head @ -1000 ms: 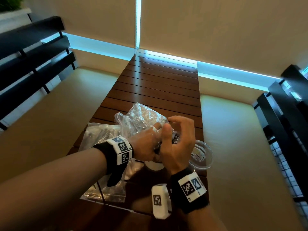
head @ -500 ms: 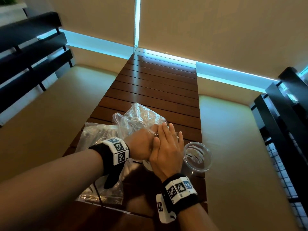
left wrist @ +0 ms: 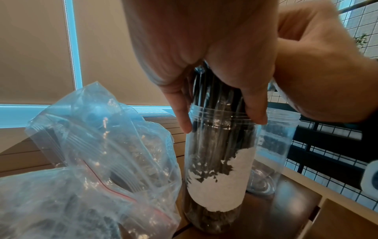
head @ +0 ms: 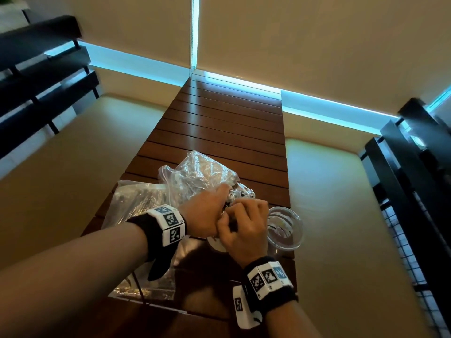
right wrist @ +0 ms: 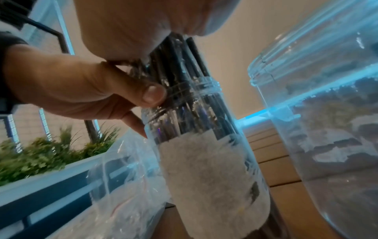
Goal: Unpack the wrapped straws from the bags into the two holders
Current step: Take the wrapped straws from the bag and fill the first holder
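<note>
A clear holder [left wrist: 220,177] with a white label stands on the table, filled with dark wrapped straws [left wrist: 216,100] whose crinkled tops [head: 241,193] stick out. My left hand [head: 219,208] wraps the bundle from the left, its thumb [right wrist: 151,95] and a finger reaching down to the holder's neck. My right hand [head: 234,215] sits on the straw tops with curled fingers; its palm [right wrist: 122,24] covers them. The second holder [head: 285,230], clear and open-topped, stands just to the right with no straws in it. Two clear bags [head: 195,176] [head: 136,203] lie to the left.
The slatted wooden table [head: 219,123] runs away from me to the wall. Cream bench cushions [head: 329,215] flank it on both sides. Black railings [head: 415,191] stand at the right and far left. A planter with greenery [right wrist: 40,153] shows behind the bags.
My right hand was arched over the straws, then lay flat on their tops; now its fingers are curled on them. My left hand has kept its hold.
</note>
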Motion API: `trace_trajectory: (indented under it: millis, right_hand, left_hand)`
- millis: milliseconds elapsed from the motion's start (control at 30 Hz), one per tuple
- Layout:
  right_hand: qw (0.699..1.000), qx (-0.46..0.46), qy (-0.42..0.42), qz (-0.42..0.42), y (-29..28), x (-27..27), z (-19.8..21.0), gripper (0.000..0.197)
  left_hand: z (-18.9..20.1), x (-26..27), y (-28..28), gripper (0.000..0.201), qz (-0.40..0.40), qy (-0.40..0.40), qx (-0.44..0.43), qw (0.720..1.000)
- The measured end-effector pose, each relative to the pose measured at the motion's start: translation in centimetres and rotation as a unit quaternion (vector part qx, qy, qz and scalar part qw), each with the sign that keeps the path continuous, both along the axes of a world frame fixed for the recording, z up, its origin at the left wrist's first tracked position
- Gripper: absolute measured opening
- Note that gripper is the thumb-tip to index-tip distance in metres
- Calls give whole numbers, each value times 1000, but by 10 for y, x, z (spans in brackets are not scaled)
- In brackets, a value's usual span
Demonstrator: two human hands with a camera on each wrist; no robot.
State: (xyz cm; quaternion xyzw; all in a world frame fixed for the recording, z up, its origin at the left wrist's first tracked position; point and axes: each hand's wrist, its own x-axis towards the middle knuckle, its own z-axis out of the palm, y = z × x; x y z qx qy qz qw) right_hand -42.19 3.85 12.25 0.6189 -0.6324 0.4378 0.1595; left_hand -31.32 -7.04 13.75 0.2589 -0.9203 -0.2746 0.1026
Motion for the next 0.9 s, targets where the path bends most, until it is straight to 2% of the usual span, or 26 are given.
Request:
trace_trajectory:
  millis: [133,267,400,467,500,600,700,800,900]
  right_hand:
    - [997,11,-45,-67,-8,-3,4,14]
    - [994,38,-41,-97,-11,-1,2,21]
    - [986,90,10,-140,-10,3,7,38]
    - [984,116,6,-138,-8,6,12,46]
    - [983,128,-3,-135,-7,7,14,44]
    - [977,155,-38,-141,-6,11,26,28]
    - [965,214,-52,-140,-17,8,37,44]
    - [951,286,7,-114,-25,7,35,60]
    - [950,284,1,-128,-23,8,29,56]
  left_hand:
    - [0,0,1,61,5,-4,12,1000]
    - [2,-1,4,61,0,1,15,1000]
    - [10,3,-2,83,-26,-43,29,998]
    - [16,5,-6,93,-44,-76,36,996]
    - [15,5,-7,94,-45,-87,37,994]
    - [12,3,-4,70,-41,-101,-5,994]
    - [10,0,4,40,-67,-86,-42,993]
    - [6,0,3,44,-63,-53,-33,996]
    - [3,1,2,38,-40,-51,-14,998]
